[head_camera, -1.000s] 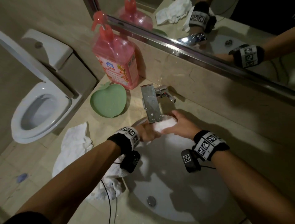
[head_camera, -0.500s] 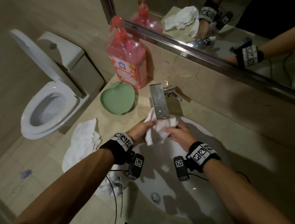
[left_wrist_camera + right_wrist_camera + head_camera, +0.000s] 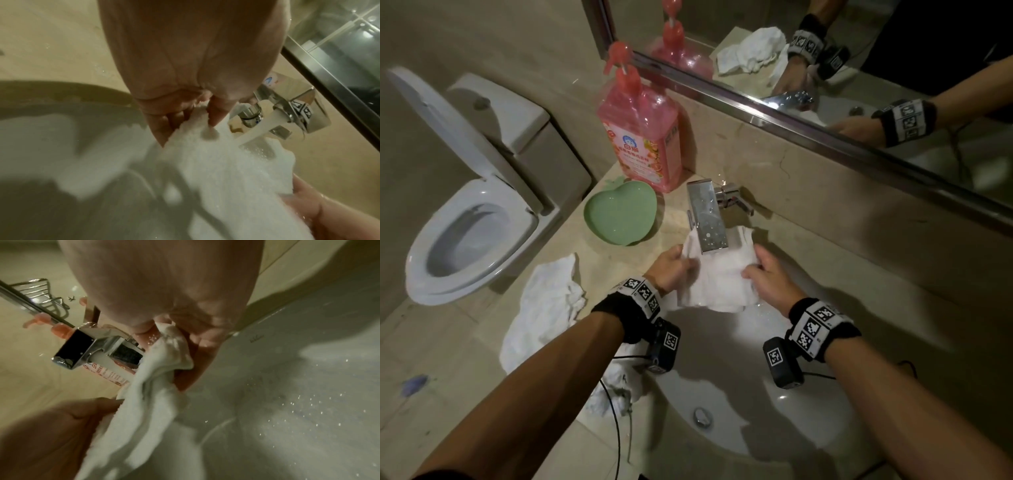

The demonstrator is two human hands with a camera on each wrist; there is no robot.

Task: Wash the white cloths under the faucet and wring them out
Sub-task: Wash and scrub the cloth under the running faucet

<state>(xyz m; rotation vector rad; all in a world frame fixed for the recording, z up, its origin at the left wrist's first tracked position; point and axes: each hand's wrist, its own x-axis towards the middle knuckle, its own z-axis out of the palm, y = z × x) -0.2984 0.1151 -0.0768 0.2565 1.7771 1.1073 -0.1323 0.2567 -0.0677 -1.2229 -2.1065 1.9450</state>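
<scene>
Head view shows the white cloth (image 3: 717, 274) spread out under the spout of the faucet (image 3: 707, 219), over the back of the sink (image 3: 722, 404), stretched between both hands. The left hand (image 3: 673, 270) pinches the cloth's left edge with curled fingers and thumb; in the left wrist view that hand (image 3: 185, 81) has its fingertips closed on the fabric (image 3: 216, 162), which runs away from the grip toward the other hand, and water falls from the faucet (image 3: 287, 112) onto it just beside the pinch. The right hand (image 3: 770, 277) grips the right edge; the right wrist view shows its fingers (image 3: 197, 356) curled round a bunched fold of the cloth (image 3: 152, 386), which hangs below the grip, close to the faucet (image 3: 90, 348). A second white cloth (image 3: 544, 308) lies crumpled on the counter (image 3: 465, 359) left of the sink. Behind it sit a green apple-shaped dish (image 3: 619, 212) and a pink soap bottle (image 3: 640, 130), with a toilet (image 3: 469, 219) farther left and a mirror (image 3: 859, 51) above.
</scene>
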